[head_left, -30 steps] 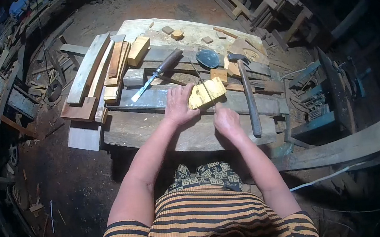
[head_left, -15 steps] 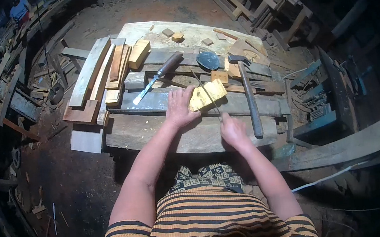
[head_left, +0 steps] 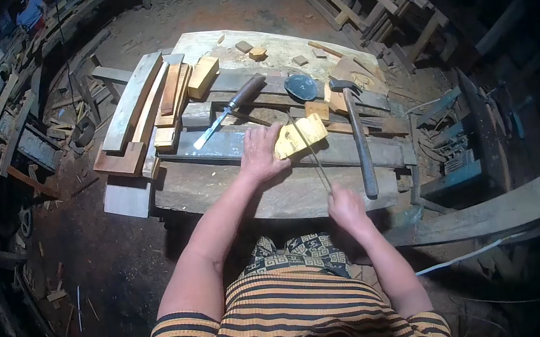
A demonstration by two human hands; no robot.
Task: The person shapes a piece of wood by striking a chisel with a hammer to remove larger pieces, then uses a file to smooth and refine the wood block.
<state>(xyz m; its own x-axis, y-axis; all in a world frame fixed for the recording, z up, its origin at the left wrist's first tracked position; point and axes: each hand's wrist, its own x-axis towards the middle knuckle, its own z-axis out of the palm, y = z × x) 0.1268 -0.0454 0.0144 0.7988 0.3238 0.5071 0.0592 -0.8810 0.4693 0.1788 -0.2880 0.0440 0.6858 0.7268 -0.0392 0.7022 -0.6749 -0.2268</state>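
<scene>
A yellow wood block lies near the front of the wooden workbench, its face marked with darker patches. My left hand rests at the block's left end, palm down on the bench boards, thumb and fingers spread against the wood. My right hand is closed round the near end of a long thin tool, which crosses the top of the block at a slant. Whether this is a file or a blade I cannot tell. A chisel lies behind my left hand, and a hammer lies to the right.
Stacked wood strips lie on the bench's left side. Behind the block are a dark round dish, a small wood block and offcuts. A person is at the far upper left. A curved plank extends at the right.
My right hand has pulled the thin tool back toward my body and slightly right. My left hand stays against the block; the whole view has shifted slightly.
</scene>
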